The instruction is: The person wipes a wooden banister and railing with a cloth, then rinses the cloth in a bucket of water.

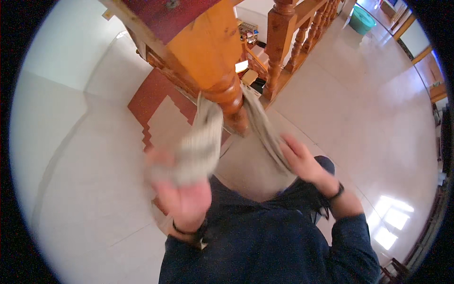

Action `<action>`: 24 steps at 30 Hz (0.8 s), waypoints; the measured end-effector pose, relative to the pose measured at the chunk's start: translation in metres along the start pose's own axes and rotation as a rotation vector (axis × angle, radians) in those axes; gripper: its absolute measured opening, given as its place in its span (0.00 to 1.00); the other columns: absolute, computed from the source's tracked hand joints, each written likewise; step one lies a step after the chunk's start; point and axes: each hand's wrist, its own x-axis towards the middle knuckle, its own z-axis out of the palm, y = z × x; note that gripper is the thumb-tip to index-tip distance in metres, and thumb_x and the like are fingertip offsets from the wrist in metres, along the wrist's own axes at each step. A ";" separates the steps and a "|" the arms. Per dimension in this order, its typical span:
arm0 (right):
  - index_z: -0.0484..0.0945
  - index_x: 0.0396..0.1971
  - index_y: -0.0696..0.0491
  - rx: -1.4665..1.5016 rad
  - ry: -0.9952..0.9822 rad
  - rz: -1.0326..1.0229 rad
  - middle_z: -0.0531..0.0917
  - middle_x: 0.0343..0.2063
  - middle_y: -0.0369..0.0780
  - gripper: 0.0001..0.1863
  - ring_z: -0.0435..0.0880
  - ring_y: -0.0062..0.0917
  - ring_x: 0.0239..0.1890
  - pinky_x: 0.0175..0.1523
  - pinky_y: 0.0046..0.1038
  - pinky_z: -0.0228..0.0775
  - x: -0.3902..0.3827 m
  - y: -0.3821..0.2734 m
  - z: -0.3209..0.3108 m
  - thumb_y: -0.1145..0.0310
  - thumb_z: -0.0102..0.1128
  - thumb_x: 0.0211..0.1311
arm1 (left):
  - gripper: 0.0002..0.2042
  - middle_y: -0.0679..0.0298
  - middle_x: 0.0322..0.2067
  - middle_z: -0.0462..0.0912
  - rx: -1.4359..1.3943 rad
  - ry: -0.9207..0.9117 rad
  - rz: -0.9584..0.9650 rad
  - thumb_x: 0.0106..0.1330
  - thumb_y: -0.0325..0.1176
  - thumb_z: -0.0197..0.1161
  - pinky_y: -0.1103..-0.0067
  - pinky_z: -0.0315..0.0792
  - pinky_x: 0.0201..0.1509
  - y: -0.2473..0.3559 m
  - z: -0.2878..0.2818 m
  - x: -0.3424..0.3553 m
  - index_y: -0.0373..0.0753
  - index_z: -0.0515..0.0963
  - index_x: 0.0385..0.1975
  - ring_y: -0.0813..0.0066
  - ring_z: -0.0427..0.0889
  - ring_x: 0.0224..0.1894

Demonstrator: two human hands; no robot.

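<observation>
A pale grey-beige cloth (201, 142) is looped around the lower turned part of a thick varnished wooden post (227, 94). Its two ends come toward me on either side of the post. My left hand (182, 189), smeared by motion, holds the bunched left end, palm partly turned up. On the other side, my right hand (299, 158) is closed around the right end, which stretches in a taut strip back to the post. The part of the cloth behind the post is hidden.
A wooden balustrade (283, 52) runs away to the upper right, with a stairwell and stored items below it. A green tub (362, 21) stands on the glossy tiled floor (340, 99) far right. Red-brown floor trim (156, 90) lies left of the post.
</observation>
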 end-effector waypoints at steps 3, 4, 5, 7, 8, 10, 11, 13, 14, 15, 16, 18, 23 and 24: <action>0.66 0.55 0.59 0.433 0.024 0.351 0.75 0.44 0.36 0.20 0.69 0.18 0.49 0.56 0.24 0.61 -0.076 0.015 -0.017 0.62 0.44 0.70 | 0.22 0.63 0.52 0.69 0.612 0.218 -0.012 0.68 0.43 0.48 0.73 0.66 0.57 -0.052 0.014 0.040 0.39 0.61 0.57 0.72 0.69 0.51; 0.66 0.55 0.59 0.432 0.029 0.349 0.75 0.44 0.36 0.20 0.69 0.18 0.49 0.56 0.24 0.61 -0.074 0.016 -0.026 0.62 0.44 0.70 | 0.25 0.58 0.52 0.69 0.659 0.157 0.109 0.62 0.36 0.54 0.67 0.66 0.55 -0.060 0.016 0.046 0.36 0.60 0.58 0.64 0.70 0.52; 0.66 0.55 0.59 0.350 0.013 0.281 0.75 0.43 0.35 0.21 0.69 0.18 0.47 0.54 0.24 0.62 -0.073 0.014 -0.037 0.61 0.46 0.69 | 0.28 0.52 0.53 0.68 0.696 0.083 0.212 0.57 0.30 0.59 0.61 0.67 0.54 -0.072 0.017 0.046 0.33 0.60 0.59 0.57 0.71 0.53; 0.66 0.54 0.59 0.239 -0.011 0.220 0.75 0.40 0.34 0.24 0.71 0.17 0.42 0.48 0.23 0.66 -0.049 -0.006 -0.047 0.58 0.53 0.65 | 0.25 0.52 0.47 0.72 0.428 0.138 0.017 0.54 0.29 0.59 0.63 0.68 0.50 -0.079 0.008 -0.019 0.31 0.64 0.53 0.60 0.73 0.46; 0.67 0.53 0.59 0.315 -0.006 0.158 0.76 0.39 0.34 0.23 0.71 0.16 0.41 0.47 0.21 0.66 -0.024 -0.019 -0.042 0.59 0.53 0.65 | 0.22 0.51 0.41 0.75 0.144 0.194 -0.158 0.50 0.28 0.59 0.66 0.68 0.47 -0.072 0.005 -0.045 0.30 0.69 0.48 0.63 0.75 0.39; 0.68 0.52 0.58 0.400 0.061 0.117 0.76 0.36 0.33 0.21 0.71 0.14 0.39 0.43 0.20 0.67 0.028 -0.039 -0.033 0.60 0.53 0.65 | 0.08 0.57 0.30 0.75 0.174 -0.650 -0.237 0.52 0.29 0.58 0.73 0.67 0.40 -0.053 0.010 -0.055 0.33 0.74 0.30 0.68 0.73 0.32; 0.68 0.52 0.58 0.410 0.108 0.122 0.75 0.34 0.32 0.20 0.71 0.14 0.38 0.41 0.20 0.67 0.052 -0.048 -0.032 0.61 0.52 0.66 | 0.08 0.57 0.30 0.76 0.122 -0.805 -0.367 0.52 0.30 0.59 0.73 0.67 0.40 -0.055 0.012 -0.067 0.34 0.75 0.30 0.66 0.74 0.32; 0.68 0.49 0.58 0.347 0.083 0.031 0.76 0.30 0.36 0.17 0.74 0.22 0.30 0.34 0.24 0.68 0.087 -0.051 -0.028 0.64 0.51 0.66 | 0.08 0.57 0.30 0.77 0.056 -0.963 -0.482 0.52 0.31 0.60 0.73 0.68 0.40 -0.078 0.010 -0.083 0.34 0.75 0.30 0.65 0.75 0.33; 0.68 0.49 0.58 0.338 0.065 0.021 0.76 0.30 0.36 0.17 0.74 0.22 0.30 0.34 0.24 0.68 0.089 -0.048 -0.022 0.64 0.51 0.66 | 0.11 0.58 0.31 0.78 0.225 -1.038 -0.500 0.53 0.36 0.62 0.70 0.68 0.43 -0.097 0.000 -0.091 0.36 0.76 0.31 0.63 0.76 0.36; 0.68 0.48 0.58 0.049 0.172 -0.134 0.76 0.28 0.41 0.16 0.75 0.29 0.28 0.33 0.28 0.69 0.085 -0.040 -0.014 0.64 0.50 0.65 | 0.13 0.59 0.32 0.79 0.392 -1.104 -0.525 0.54 0.40 0.63 0.68 0.68 0.46 -0.120 -0.014 -0.100 0.37 0.77 0.33 0.62 0.77 0.38; 0.68 0.46 0.58 -0.229 0.263 -0.295 0.76 0.27 0.45 0.15 0.76 0.37 0.26 0.31 0.31 0.70 0.074 -0.039 0.001 0.65 0.49 0.65 | 0.13 0.59 0.33 0.79 0.492 -0.981 -0.458 0.52 0.40 0.64 0.67 0.68 0.46 -0.146 -0.037 -0.107 0.39 0.77 0.33 0.60 0.76 0.39; 0.68 0.42 0.58 -0.273 0.138 -0.201 0.74 0.26 0.53 0.12 0.76 0.48 0.29 0.31 0.38 0.71 0.013 -0.027 0.016 0.69 0.51 0.62 | 0.14 0.60 0.33 0.78 0.735 -0.897 -0.097 0.49 0.39 0.65 0.67 0.67 0.45 -0.173 -0.051 -0.074 0.41 0.77 0.33 0.60 0.76 0.39; 0.67 0.36 0.54 -0.238 -0.057 0.147 0.73 0.22 0.49 0.07 0.79 0.42 0.25 0.28 0.39 0.69 -0.127 0.036 0.012 0.72 0.53 0.60 | 0.09 0.61 0.24 0.75 1.007 -0.882 0.299 0.44 0.35 0.65 0.69 0.61 0.38 -0.142 -0.070 0.016 0.40 0.76 0.24 0.65 0.72 0.28; 0.67 0.34 0.56 -0.247 -0.099 0.294 0.71 0.20 0.47 0.05 0.75 0.39 0.21 0.27 0.35 0.67 -0.124 0.039 -0.007 0.72 0.51 0.61 | 0.08 0.62 0.22 0.73 0.863 -0.840 0.268 0.45 0.34 0.64 0.71 0.60 0.34 -0.133 -0.079 0.013 0.40 0.75 0.22 0.66 0.70 0.25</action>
